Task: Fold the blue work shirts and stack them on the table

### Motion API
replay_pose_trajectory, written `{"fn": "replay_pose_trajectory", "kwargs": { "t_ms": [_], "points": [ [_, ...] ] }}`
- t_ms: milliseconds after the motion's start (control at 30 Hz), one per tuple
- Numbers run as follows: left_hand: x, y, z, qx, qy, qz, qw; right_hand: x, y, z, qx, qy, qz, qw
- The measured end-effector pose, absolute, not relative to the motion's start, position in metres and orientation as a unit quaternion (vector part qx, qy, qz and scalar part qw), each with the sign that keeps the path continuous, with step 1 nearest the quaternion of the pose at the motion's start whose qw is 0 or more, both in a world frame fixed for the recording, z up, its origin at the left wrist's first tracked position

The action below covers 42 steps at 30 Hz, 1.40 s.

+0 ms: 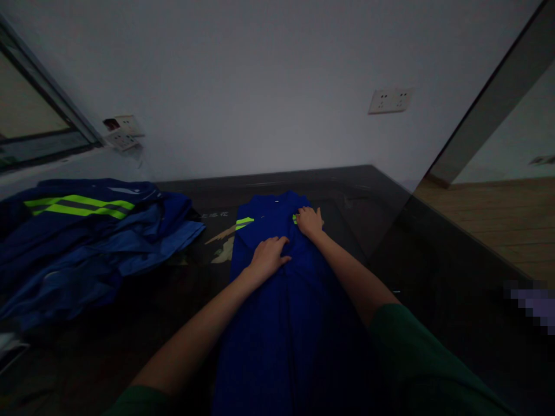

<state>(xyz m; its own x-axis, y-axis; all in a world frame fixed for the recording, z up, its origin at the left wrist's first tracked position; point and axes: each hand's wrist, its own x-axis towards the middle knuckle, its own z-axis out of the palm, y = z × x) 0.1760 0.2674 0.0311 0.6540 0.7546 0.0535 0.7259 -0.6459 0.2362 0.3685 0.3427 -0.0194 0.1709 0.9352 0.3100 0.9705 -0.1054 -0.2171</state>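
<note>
A blue work garment (264,300) with a collar and yellow-green reflective strips lies lengthwise in front of me, its collar end farthest away. My left hand (269,255) rests on the middle of its chest area, fingers spread and thumb apart. Farther up, my right hand (310,222) lies over the right edge near the collar, partly covering the reflective strip there. Its fingers are stretched out over the cloth. The near end of the garment fades into shadow.
A heap of blue clothes (99,242) with a reflective band lies at the left on the dark table (351,188). Behind is a white wall with a socket plate (390,101) and loose sockets (123,132). The table's right edge borders a wooden floor (485,214).
</note>
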Motion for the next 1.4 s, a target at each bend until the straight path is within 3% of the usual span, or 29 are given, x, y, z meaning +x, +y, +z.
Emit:
{"fn": "replay_pose_trajectory", "kwargs": {
  "t_ms": [200,333,533,700,933,1133,1233,1400],
  "points": [
    [0.152,0.241,0.028,0.914,0.366,0.163,0.058,0.358,0.306,0.004,-0.551,-0.798,-0.012,0.245],
    [0.135,0.194,0.035,0.946,0.286,0.111,0.101,0.354,0.274,0.012,-0.445,-0.859,0.122,0.22],
    [0.13,0.139,0.037,0.938,0.311,0.054,0.141,0.353,0.265,0.011,-0.411,-0.845,0.26,0.221],
    [0.126,0.113,0.025,0.968,0.219,0.083,0.092,0.344,0.269,0.003,-0.441,-0.839,0.241,0.208],
    [0.116,0.075,0.022,0.973,0.173,0.044,0.143,0.342,0.262,-0.011,-0.442,-0.845,0.174,0.246],
    [0.116,0.039,0.018,0.97,0.162,0.021,0.181,0.339,0.255,-0.002,-0.44,-0.868,0.111,0.202],
    [0.115,0.022,0.018,0.958,0.135,0.013,0.251,0.331,0.238,0.012,-0.464,-0.869,0.042,0.167],
    [0.086,-0.003,0.039,0.865,0.121,0.036,0.486,0.333,0.161,0.04,-0.47,-0.862,0.008,0.189]
  ]
}}
